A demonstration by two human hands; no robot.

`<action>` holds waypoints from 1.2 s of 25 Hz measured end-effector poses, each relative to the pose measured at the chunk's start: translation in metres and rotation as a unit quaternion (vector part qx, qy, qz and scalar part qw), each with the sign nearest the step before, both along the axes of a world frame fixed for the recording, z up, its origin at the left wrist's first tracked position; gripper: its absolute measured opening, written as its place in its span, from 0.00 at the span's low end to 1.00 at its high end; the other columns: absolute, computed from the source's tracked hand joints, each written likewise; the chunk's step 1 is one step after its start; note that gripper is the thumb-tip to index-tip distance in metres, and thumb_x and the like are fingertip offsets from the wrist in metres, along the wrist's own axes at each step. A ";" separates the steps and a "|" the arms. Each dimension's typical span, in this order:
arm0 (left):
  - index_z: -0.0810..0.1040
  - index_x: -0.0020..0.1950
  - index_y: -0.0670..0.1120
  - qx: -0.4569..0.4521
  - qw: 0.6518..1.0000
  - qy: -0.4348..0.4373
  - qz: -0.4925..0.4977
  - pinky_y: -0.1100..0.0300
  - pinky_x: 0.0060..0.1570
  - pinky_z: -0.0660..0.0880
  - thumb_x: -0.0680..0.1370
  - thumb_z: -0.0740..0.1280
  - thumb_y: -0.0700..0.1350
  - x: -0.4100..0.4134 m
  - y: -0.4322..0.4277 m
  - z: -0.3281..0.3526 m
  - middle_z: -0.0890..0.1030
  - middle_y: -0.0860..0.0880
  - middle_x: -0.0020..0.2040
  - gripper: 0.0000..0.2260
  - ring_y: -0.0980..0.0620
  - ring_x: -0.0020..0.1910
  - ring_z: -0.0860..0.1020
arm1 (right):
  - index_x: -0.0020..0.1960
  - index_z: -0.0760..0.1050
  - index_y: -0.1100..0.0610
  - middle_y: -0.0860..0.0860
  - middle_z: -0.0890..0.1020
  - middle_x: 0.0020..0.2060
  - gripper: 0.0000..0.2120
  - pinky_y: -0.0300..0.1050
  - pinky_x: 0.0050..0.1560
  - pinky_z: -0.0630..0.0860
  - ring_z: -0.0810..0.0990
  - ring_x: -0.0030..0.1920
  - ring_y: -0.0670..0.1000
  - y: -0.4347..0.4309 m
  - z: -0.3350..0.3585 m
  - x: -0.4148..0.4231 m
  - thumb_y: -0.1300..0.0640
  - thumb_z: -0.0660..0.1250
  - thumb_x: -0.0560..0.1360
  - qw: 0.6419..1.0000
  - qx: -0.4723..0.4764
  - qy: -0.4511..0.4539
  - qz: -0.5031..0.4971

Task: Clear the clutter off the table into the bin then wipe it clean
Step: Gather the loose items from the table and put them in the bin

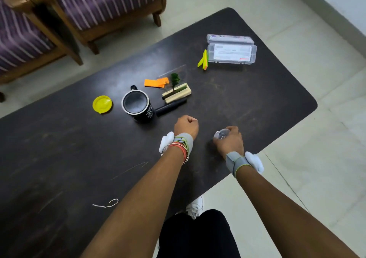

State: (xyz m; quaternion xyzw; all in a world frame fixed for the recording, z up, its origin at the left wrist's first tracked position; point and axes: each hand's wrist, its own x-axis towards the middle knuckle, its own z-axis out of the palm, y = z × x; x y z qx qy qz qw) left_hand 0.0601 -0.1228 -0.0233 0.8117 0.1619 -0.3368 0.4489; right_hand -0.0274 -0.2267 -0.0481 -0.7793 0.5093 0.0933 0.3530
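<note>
Cup, clear plastic, is gripped by the right hand at the near right edge of the table. Left hand is clenched, nothing visible inside. Black marker lies just ahead of it, long axis slanting rightward, nearer this hand.

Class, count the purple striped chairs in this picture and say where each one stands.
2. One striped chair stands beyond the table's far edge, top centre; a second chair is at the left, partly cut off by the frame. Others may be outside the view.
</note>
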 end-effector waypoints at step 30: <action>0.64 0.73 0.55 0.227 0.954 -0.186 -0.055 0.48 0.68 0.63 0.73 0.70 0.51 0.168 0.230 -0.046 0.59 0.44 0.75 0.30 0.35 0.72 0.59 | 0.62 0.73 0.51 0.51 0.80 0.56 0.27 0.47 0.60 0.75 0.78 0.57 0.53 0.235 -0.019 0.108 0.48 0.77 0.66 0.944 0.193 -0.147 0.222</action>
